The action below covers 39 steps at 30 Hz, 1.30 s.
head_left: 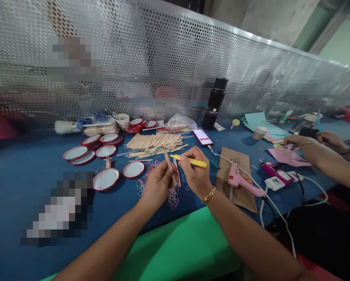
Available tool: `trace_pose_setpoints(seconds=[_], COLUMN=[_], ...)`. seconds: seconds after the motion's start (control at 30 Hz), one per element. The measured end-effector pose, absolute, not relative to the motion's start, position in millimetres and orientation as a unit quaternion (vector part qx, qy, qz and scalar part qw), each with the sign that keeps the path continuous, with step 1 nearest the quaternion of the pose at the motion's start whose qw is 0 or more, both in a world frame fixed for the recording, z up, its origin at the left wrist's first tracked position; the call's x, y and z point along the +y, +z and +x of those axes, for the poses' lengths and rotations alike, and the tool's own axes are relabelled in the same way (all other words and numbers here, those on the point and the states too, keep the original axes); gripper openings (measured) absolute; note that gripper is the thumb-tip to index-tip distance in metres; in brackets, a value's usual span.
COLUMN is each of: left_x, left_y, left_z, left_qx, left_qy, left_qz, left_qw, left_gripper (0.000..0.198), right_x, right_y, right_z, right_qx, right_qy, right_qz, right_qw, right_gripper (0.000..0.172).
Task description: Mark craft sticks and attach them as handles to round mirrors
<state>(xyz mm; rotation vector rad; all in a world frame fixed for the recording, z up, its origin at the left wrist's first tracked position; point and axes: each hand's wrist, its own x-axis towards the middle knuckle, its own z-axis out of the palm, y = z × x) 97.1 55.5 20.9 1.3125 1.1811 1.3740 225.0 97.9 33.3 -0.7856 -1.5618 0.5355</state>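
Observation:
Held upright between the thumb and fingers of my left hand (pixel 156 182) is a wooden craft stick (pixel 166 157), its upper part pinkish. My right hand (pixel 196 173) grips a yellow marker (pixel 199 162) like a pen, with the tip close to the stick; whether it touches, I cannot tell. A pale purple stick (pixel 178 178) shows between my hands. Colourful rubber bands (pixel 173 200) lie in a tangle below and behind my left hand. Beyond them is a heap of plain craft sticks (pixel 154 141).
Red-rimmed round lids (pixel 106 179) spread to the left. A phone (pixel 202 137) and a black bottle (pixel 214 103) stand beyond my right hand. On cardboard (pixel 245 201) lies a pink glue gun (pixel 236 178) with cords. Another person's hands (pixel 299 141) handle pink paper (pixel 289 157). Perforated metal (pixel 175 58) closes the back.

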Motion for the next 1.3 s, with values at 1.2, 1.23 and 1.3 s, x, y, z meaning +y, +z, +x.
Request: trace_pose_setpoints(seconds=[1.2,1.23,1.3], left_x=[56.4,56.4,56.6], left_y=[21.9,21.7,21.3], left_z=[96.7,96.6,96.4], left_qx=[0.475,0.476,0.477], left_qy=[0.556,0.554,0.553], left_qz=[0.524,0.523,0.522], left_qw=[0.437,0.439,0.440], left_gripper=[0.032,0.032,0.032], right_x=[98.6,98.9,99.3], right_y=[33.3,33.2,32.9], right_z=[224.7,224.9,225.0], right_qx=[-0.691,-0.688,-0.681], right_qy=[0.222,0.218,0.213], right_qz=[-0.320,-0.324,-0.332], right_qw=[0.609,0.612,0.618], right_gripper=[0.015,0.015,0.016])
